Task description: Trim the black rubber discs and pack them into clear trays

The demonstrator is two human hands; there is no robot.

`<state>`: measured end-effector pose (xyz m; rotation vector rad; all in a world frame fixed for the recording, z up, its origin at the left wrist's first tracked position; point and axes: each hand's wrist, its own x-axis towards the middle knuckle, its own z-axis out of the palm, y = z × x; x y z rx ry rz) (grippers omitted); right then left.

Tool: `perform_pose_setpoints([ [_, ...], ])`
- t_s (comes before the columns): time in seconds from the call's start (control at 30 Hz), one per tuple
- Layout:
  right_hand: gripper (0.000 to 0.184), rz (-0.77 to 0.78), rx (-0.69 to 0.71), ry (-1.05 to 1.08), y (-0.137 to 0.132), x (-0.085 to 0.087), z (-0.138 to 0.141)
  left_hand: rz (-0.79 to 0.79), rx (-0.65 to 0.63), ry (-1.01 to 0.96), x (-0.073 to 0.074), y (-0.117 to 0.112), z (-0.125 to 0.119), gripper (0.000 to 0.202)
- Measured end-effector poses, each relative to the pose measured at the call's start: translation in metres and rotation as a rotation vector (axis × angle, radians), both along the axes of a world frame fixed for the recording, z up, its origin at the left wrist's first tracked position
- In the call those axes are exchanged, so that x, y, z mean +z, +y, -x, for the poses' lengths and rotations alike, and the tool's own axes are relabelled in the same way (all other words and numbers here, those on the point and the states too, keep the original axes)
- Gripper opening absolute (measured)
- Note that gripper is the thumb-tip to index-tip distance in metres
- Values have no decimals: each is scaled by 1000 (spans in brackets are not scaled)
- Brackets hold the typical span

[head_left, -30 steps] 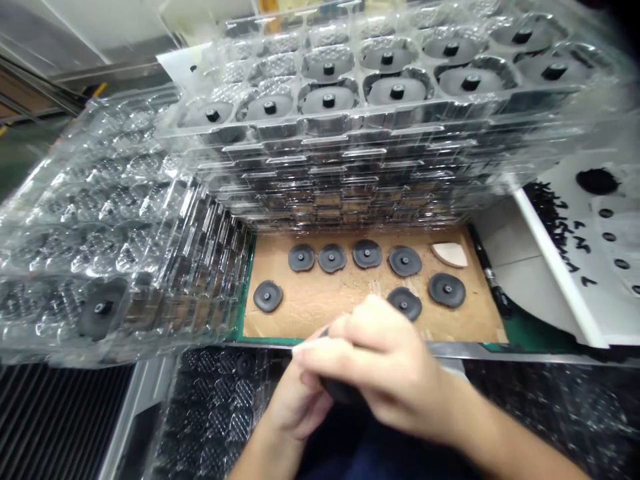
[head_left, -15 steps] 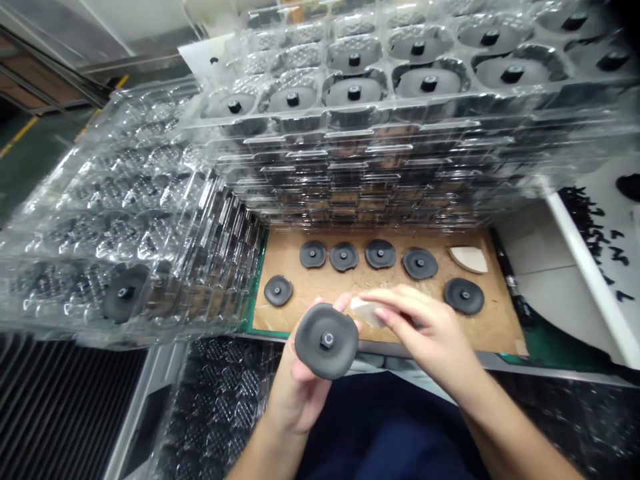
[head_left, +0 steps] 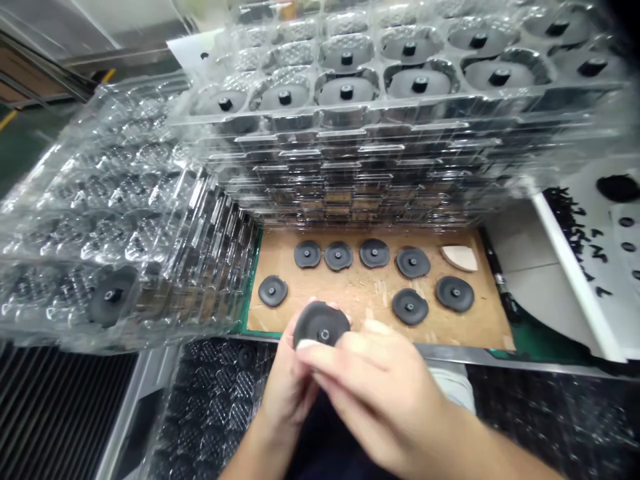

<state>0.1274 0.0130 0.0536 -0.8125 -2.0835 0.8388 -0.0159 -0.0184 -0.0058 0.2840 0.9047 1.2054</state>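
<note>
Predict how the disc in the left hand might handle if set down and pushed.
The disc is probably stiff: its rim shows no sag in the left hand. Being wide and shallow, it would likely slide on the cardboard rather than roll.

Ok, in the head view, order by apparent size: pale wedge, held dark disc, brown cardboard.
1. Brown cardboard
2. Held dark disc, partly covered, nearer the camera
3. Pale wedge
</note>
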Motion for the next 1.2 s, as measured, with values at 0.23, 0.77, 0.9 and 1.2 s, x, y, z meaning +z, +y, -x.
perform_pose_setpoints([
  [0.23, 25, 419, -396, -76, 11, -91, -14, -45, 137, -157, -2, -2, 12, 58],
  [0.77, 20, 519, -318, 19, -14, -94, -14, -532, 63, 389, -7, -9, 10, 81],
  [0.9, 16, 535, -446, 108, -22, -79, -22, -898, -62, 909, -15, -8, 14, 108],
  [1.2, 12, 1072, 38, 349, -17, -21, -26, -828, -179, 952, 3, -20, 14, 98],
])
